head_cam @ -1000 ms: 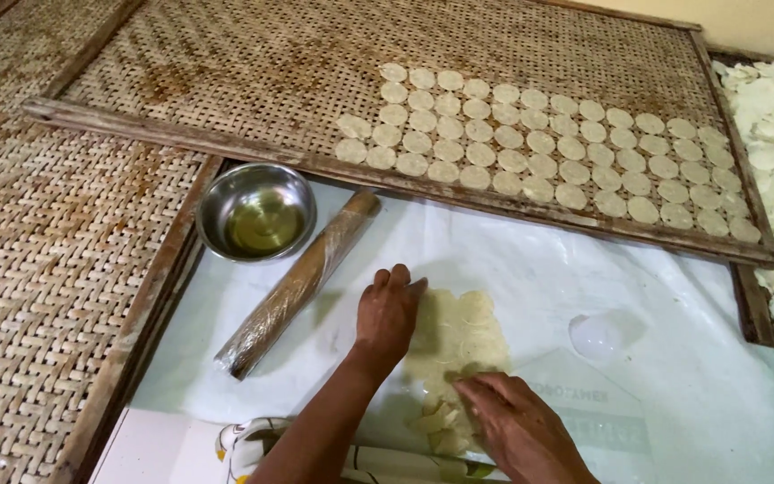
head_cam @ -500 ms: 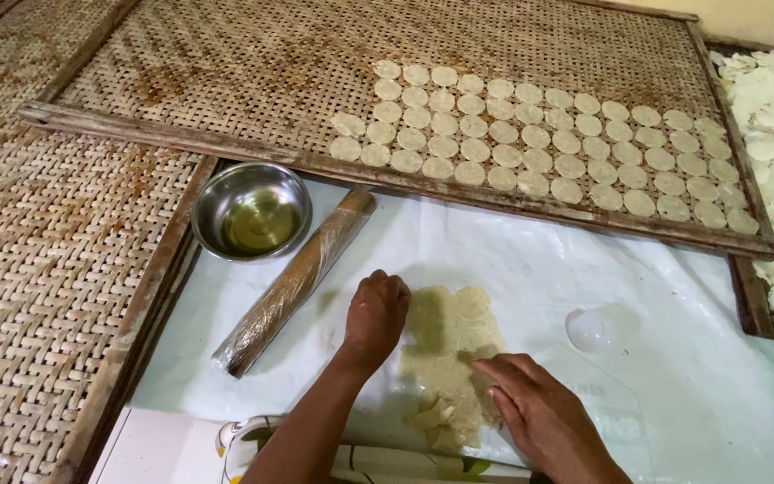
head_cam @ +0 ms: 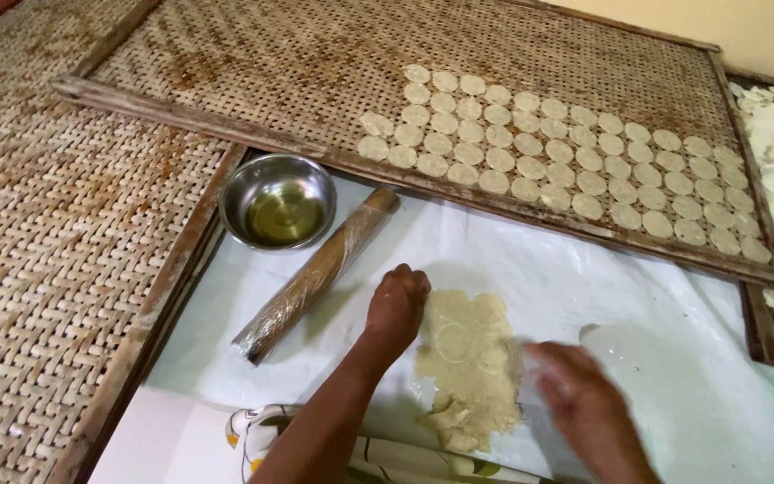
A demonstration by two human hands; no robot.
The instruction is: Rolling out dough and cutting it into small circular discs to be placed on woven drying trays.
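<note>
1. A round steel bowl [head_cam: 278,199] holds a shallow pool of yellowish oil and stands at the upper left of the white plastic sheet [head_cam: 674,376].
2. A rolling pin [head_cam: 317,273] wrapped in clear film lies slanted just beside the bowl.
3. A woven tray [head_cam: 315,54] with a wooden frame carries rows of small pale dough discs [head_cam: 539,143]; another tray at the far right holds a heap of similar discs.
4. The flattened dough sheet [head_cam: 468,358] lies on the plastic, between the hands, with round outlines pressed into it.
5. The left hand [head_cam: 398,305] rests at the dough's left edge, fingers curled together.
6. The right hand [head_cam: 584,408] is blurred at the dough's right edge; I cannot tell how its fingers stand.
</note>
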